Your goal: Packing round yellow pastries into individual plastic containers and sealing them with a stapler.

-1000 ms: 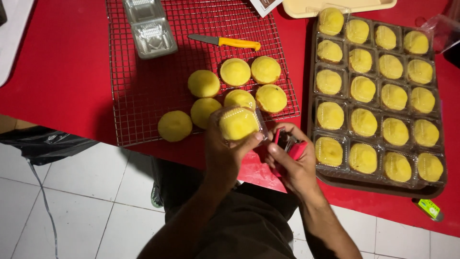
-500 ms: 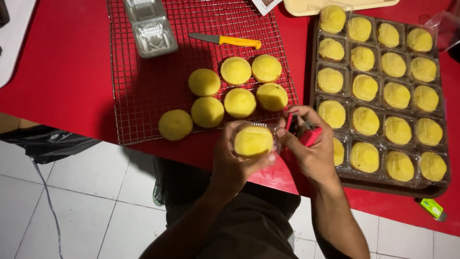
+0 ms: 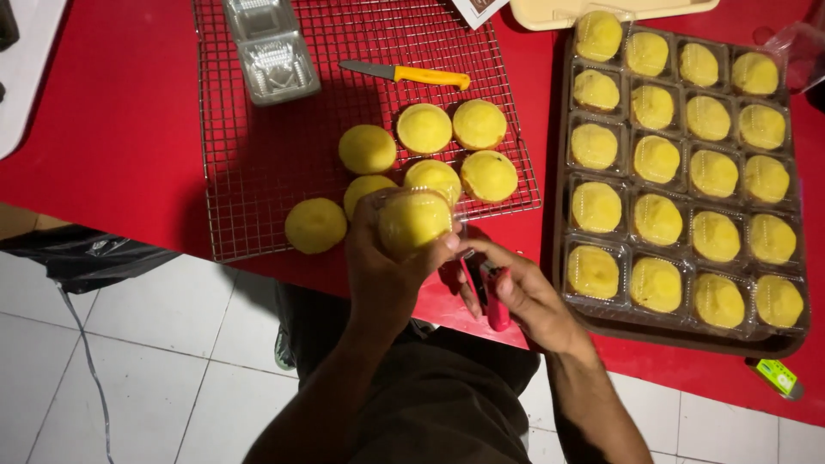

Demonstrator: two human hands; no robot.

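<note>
A red table [image 3: 112, 137] carries a dark tray [image 3: 687, 337] of yellow cakes in clear boxes at three o'clock and a wire cooling rack [image 3: 258, 172] at eleven o'clock, where six bare cakes [image 3: 425, 129] sit near stacked empty boxes [image 3: 268, 51] and an orange-handled knife [image 3: 404, 75]. At centre, the left hand [image 3: 378, 275] curls its fingers around a boxed yellow cake [image 3: 414, 222], held just off the rack's near edge. The right hand [image 3: 524, 296] pinches a red lighter [image 3: 494, 296] at four o'clock from it. The thin plastic box looks light and easily dented, the cake soft; a loose grip on the side walls would suit it best.
</note>
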